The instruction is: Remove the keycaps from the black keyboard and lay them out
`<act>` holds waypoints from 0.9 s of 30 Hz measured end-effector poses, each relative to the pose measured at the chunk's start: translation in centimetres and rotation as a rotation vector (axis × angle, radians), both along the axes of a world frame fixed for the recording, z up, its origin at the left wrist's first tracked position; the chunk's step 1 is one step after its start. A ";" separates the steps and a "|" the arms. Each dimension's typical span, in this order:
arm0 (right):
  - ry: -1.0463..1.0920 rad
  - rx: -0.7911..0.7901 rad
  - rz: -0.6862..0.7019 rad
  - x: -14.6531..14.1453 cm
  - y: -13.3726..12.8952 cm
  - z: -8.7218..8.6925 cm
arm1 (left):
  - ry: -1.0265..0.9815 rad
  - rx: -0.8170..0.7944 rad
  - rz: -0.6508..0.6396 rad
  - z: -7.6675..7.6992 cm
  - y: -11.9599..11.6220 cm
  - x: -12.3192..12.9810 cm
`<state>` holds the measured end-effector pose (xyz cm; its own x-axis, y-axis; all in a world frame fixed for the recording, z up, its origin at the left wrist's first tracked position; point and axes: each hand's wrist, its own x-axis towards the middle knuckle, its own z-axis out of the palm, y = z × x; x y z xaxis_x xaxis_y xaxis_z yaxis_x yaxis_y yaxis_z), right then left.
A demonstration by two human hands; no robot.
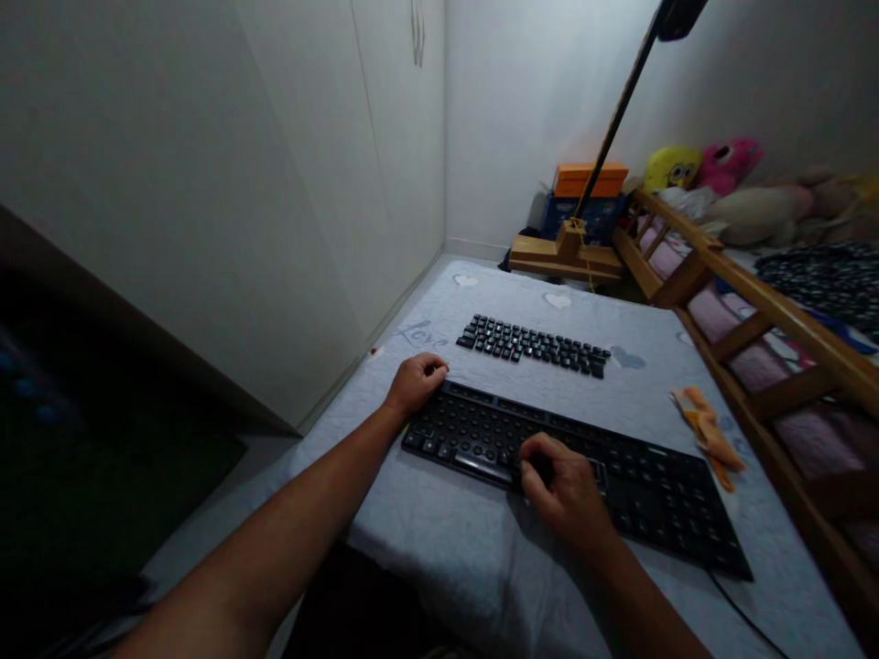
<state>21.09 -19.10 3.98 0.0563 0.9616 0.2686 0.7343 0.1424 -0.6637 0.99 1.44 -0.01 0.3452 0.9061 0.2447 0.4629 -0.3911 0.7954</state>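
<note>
Toward near edge of cloth-covered table: black keyboard, slanting toward near right corner. Your left hand at keyboard's far left corner, fingers curled; can't tell if gripping. Your right hand over keys by space bar, thumb and index nearly meeting; can't tell if anything's pinched. Loose keycaps in rows beyond keyboard. Orange item near right edge.

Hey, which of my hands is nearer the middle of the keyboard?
Your right hand: it's just right of the space bar, while your left hand is at the far left corner of the keyboard.
</note>
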 end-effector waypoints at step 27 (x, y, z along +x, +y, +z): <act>-0.042 -0.111 0.053 0.2 0.1 0.0 | 0.005 -0.002 -0.017 0.0 -0.1 -0.2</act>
